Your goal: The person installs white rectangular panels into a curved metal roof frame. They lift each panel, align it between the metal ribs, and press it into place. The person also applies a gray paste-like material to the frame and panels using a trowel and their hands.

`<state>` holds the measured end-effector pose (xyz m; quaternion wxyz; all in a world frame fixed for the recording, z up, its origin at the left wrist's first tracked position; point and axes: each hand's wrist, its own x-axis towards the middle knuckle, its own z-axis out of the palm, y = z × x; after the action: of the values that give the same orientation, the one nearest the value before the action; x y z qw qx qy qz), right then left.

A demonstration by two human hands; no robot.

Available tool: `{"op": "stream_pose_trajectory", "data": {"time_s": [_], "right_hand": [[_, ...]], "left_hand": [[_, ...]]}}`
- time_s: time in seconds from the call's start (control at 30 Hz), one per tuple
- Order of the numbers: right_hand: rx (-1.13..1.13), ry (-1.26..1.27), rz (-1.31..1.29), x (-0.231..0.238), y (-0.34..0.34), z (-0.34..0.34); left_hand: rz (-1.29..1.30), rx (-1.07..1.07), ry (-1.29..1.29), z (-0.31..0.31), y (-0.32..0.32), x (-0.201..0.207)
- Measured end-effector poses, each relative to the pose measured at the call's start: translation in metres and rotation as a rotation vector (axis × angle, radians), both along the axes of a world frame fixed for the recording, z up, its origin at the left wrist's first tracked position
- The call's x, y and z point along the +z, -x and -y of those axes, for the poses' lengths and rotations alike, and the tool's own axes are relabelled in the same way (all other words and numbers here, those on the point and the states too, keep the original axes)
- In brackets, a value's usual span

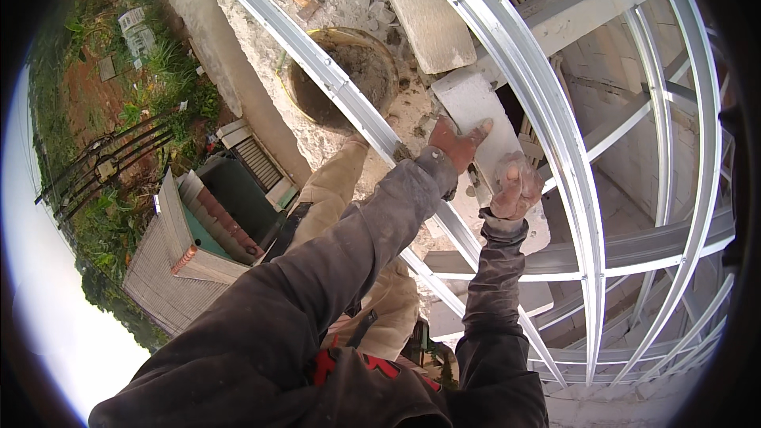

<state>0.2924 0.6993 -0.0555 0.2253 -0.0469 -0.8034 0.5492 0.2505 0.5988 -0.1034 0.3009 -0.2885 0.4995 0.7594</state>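
Note:
A pale lightweight concrete block (476,105) lies on top of the wall, between the metal rails. My left hand (458,144) is on its left edge, thumb stretched across the top face; the other fingers are partly hidden at the edge. Close to its right side, my right hand (517,186) has its fingers curled in, and whatever may be inside them is hidden. Grey mortar shows along the block's left edge by my left wrist. My left forearm crosses over a silver metal rail (349,95).
Left of the rail sits a round bucket (380,63) with grey mortar. A long pale slab (428,20) lies beyond the block. Curved-looking metal trusses (547,95) rise on the right above a deep drop. On the left, the wall edge falls to a roof (178,269) and grass.

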Motion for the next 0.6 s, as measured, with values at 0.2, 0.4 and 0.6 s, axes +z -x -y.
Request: {"op": "stream_pose_trajectory", "data": {"time_s": [0.2, 0.4, 0.6], "right_hand": [[0.082, 0.220, -0.124, 0.036, -0.018, -0.001], [-0.069, 0.061, 0.179, 0.001, -0.014, -0.011], [-0.268, -0.352, -0.021, 0.046, -0.043, -0.014]], "left_hand": [[-0.099, -0.156, 0.230, 0.002, 0.001, 0.001], [-0.036, -0.183, 0.060, 0.007, 0.004, -0.002], [-0.122, -0.312, 0.252, 0.024, -0.019, -0.023]]}}
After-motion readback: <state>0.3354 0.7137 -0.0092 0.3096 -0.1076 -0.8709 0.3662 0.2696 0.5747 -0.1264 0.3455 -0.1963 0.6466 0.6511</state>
